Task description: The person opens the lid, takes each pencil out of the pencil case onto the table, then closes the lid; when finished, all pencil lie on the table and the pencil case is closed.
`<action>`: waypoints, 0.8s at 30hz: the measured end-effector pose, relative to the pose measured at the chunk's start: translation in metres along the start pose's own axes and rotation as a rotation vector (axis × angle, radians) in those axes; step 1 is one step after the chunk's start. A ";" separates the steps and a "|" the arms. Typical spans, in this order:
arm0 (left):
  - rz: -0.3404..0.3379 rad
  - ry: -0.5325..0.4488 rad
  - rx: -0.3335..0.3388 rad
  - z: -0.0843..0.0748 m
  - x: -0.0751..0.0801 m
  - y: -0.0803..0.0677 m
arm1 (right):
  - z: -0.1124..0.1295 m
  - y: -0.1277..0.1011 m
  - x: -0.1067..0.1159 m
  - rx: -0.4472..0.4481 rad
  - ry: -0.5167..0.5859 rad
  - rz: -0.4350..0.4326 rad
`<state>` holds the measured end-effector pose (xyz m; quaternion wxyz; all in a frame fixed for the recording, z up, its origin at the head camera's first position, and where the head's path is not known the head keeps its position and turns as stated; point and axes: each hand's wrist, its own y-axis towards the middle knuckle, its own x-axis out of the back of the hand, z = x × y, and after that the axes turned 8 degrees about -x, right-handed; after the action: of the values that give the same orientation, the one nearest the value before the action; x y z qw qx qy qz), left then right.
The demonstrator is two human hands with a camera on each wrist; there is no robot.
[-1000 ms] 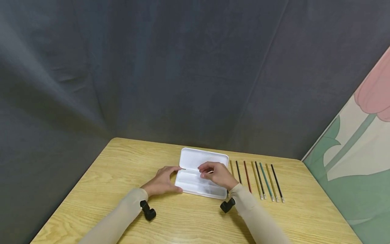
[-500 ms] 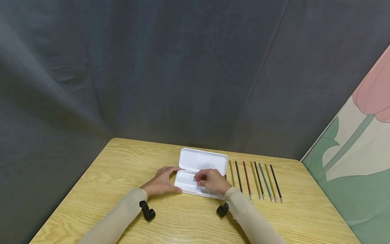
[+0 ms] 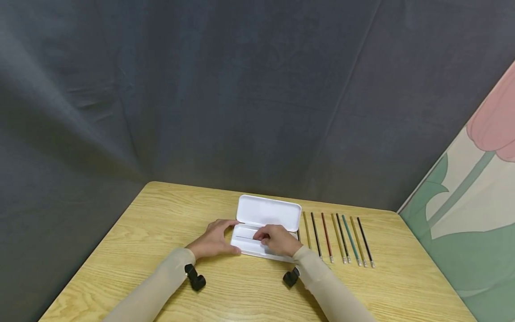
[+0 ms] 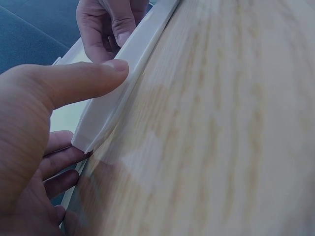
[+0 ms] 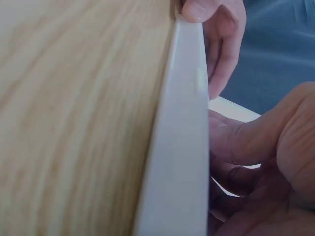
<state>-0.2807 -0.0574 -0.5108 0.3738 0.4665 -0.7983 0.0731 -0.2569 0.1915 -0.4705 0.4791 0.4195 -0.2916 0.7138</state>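
Note:
A white pencil case (image 3: 269,212) lies open on the table, its lid folded back. My left hand (image 3: 215,239) grips its left end, the thumb (image 4: 93,81) along the front wall and the fingers around the back corner. My right hand (image 3: 279,240) reaches into the tray part with fingers bent and fingertips low inside. In the right wrist view the front wall hides those fingertips, and I cannot tell whether they pinch anything. A thin dark line runs along the tray floor, left of the right fingertips.
Several pencils lie in a row right of the case, among them a red pencil (image 3: 327,237), a teal pencil (image 3: 352,239) and a black pencil (image 3: 365,241). The wooden table (image 3: 161,214) ends at a dark curtain (image 3: 241,112); a flowered cloth (image 3: 479,214) hangs at the right.
My right hand has moved left and lower into the tray. The dark line on the tray floor stands out more now. My left hand and the case stay in place.

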 end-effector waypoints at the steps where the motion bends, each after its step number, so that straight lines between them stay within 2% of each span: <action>1: 0.002 0.000 -0.002 0.000 0.000 0.000 | 0.000 0.000 0.001 0.000 -0.007 0.002; 8: -0.001 0.007 -0.017 -0.001 0.000 0.000 | 0.002 -0.001 0.007 -0.012 0.015 0.013; 15: 0.002 0.012 0.003 -0.002 0.000 -0.002 | 0.003 0.000 0.009 0.018 0.017 0.029; 20: 0.003 0.011 0.000 -0.002 0.001 -0.002 | 0.000 0.000 0.013 0.011 0.082 0.025; 24: 0.009 0.013 0.008 -0.002 0.001 -0.001 | -0.002 0.001 0.017 -0.023 0.187 -0.046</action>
<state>-0.2796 -0.0580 -0.5088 0.3767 0.4639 -0.7977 0.0810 -0.2621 0.2000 -0.4561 0.5254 0.3521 -0.2441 0.7351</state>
